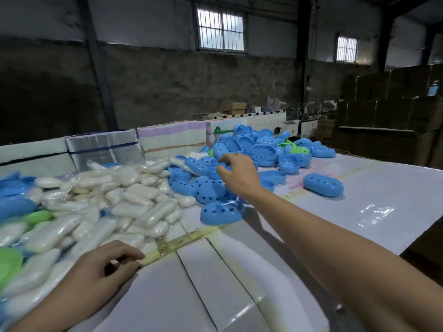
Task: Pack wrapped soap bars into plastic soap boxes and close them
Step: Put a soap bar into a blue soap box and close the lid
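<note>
A heap of white wrapped soap bars (134, 200) covers the left of the table. Behind and right of it lies a pile of blue plastic soap boxes (263, 149), a few green ones among them. My right hand (236, 173) is stretched out over the near part of that pile, fingers loosely spread, holding nothing. My left hand (103, 267) rests at the near edge of the soap heap with its fingers curled loosely, and I see nothing in it. One shut blue box (323, 185) lies apart on the right. Another blue box (220, 213) lies near the front of the pile.
The table (359, 212) is covered in glossy white sheets joined with yellow tape (177, 243). Bundled stacks of flat printed sheets (167, 137) stand along its far edge. More blue and green box parts (14, 202) lie at the far left. Cardboard cartons (395, 104) fill the right background.
</note>
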`<state>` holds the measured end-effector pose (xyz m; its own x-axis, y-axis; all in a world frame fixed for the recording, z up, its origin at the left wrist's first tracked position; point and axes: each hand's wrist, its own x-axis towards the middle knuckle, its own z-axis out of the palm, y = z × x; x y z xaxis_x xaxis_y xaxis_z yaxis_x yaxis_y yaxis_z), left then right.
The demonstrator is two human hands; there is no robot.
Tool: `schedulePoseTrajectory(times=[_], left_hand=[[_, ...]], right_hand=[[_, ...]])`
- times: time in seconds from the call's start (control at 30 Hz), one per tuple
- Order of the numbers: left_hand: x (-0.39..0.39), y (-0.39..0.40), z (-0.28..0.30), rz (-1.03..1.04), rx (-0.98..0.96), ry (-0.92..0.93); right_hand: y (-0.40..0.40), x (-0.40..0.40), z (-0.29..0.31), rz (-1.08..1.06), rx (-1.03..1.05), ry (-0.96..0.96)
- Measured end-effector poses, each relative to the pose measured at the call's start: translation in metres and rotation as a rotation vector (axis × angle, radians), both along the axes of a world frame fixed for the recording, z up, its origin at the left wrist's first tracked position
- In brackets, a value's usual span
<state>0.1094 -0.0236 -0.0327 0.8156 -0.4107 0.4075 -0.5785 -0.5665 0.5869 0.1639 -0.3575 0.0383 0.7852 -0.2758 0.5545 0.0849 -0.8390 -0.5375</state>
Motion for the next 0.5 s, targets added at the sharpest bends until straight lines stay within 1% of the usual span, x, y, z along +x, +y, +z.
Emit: schedulePoseTrajectory(times=[0.1, 0.2, 0.23, 0.33, 0.37, 0.43, 0.5], left_hand=[[-0.003, 0.000, 0.003, 0.011, -0.033, 0.006], [-0.004, 0.001, 0.005, 0.034, -0.025, -0.004], [-0.004, 0.003, 0.005, 0.044, -0.007, -0.018], [-0.001, 0.010, 0.011, 0.120, 0.058, -0.111], [0.000, 0.012, 0.014, 0.168, 0.077, -0.143], [0.002, 0.020, 0.022, 0.320, 0.093, -0.212], [0.006, 0.033, 0.033, 0.512, 0.115, -0.253]], right_hand=[[0.083, 0.007, 0.006, 0.291, 0.199, -0.002], [0.145, 0.007, -0.008, 0.452, 0.317, -0.002], [0.158, 0.005, -0.018, 0.467, 0.294, -0.012], [0.174, 0.002, -0.043, 0.559, -0.004, -0.012], [0.174, 0.000, -0.047, 0.605, -0.068, 0.005], [0.170, -0.001, -0.049, 0.645, -0.106, 0.026], [0.163, -0.002, -0.046, 0.637, -0.073, 0.017]])
